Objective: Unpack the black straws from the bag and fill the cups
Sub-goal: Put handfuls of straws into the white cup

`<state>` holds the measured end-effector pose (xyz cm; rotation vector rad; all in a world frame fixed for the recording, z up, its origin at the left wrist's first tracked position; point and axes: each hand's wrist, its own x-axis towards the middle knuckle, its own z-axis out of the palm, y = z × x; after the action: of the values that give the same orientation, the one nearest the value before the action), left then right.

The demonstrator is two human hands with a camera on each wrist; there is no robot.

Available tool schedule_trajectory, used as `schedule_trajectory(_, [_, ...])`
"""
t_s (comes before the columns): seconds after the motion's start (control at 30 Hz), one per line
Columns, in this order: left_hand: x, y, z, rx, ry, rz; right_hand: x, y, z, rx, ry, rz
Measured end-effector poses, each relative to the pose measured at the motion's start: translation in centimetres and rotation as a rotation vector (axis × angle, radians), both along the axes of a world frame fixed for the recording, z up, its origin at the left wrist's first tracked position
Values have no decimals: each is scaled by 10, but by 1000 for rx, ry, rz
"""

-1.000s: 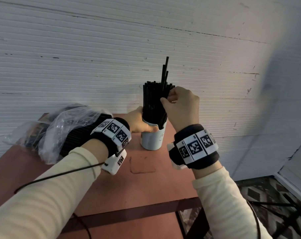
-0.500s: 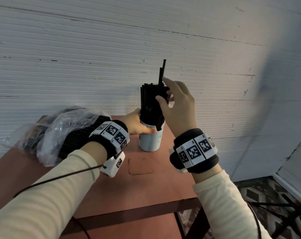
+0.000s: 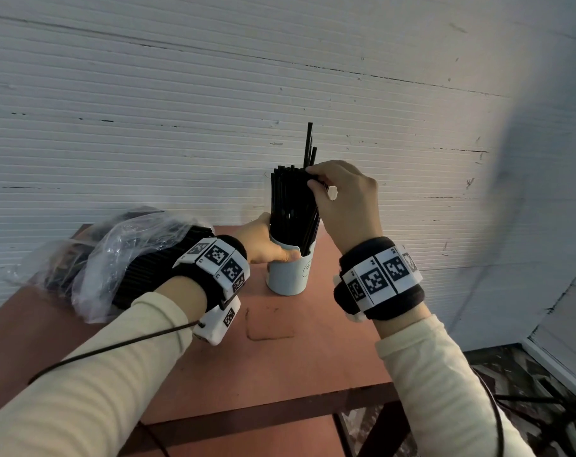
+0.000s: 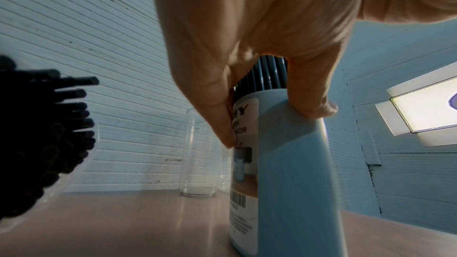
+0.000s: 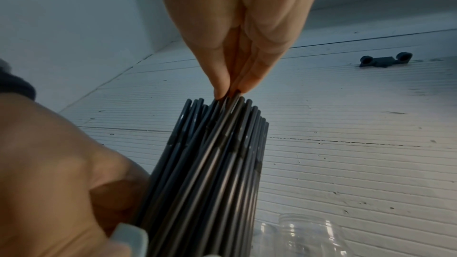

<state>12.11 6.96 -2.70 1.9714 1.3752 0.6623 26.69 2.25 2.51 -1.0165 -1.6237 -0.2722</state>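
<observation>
A pale blue cup stands on the reddish table, packed with upright black straws. Two straws stick up above the bundle. My left hand grips the cup at its rim, thumb on the near side. My right hand is at the top of the bundle, its fingertips pinching straw ends on the right side. A clear plastic bag with more black straws lies to the left, behind my left wrist.
A clear glass cup stands behind the blue cup near the white ribbed wall. The table's front edge and right edge are close; patterned floor lies lower right.
My right hand went from gripping the bundle's side to open fingers by the raised straws, and now curls onto the straw tops. The left hand and cup stayed put.
</observation>
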Motion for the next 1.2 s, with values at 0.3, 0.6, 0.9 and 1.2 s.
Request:
schedule_trajectory(0.3, [0,-1,0,-9,15,12,2,10,25,-51,0,-31])
schedule_trajectory(0.6, [0,-1,1,-24,9,24,-13,4,23,-87,-56,-22])
schedule_trajectory(0.9, [2,-1,1,-19,-1,30,-18,-9,15,-207,-8,-39])
schedule_trajectory(1.2, [1,-2,2,-9,22,25,-17,-5,1,-310,-43,-161])
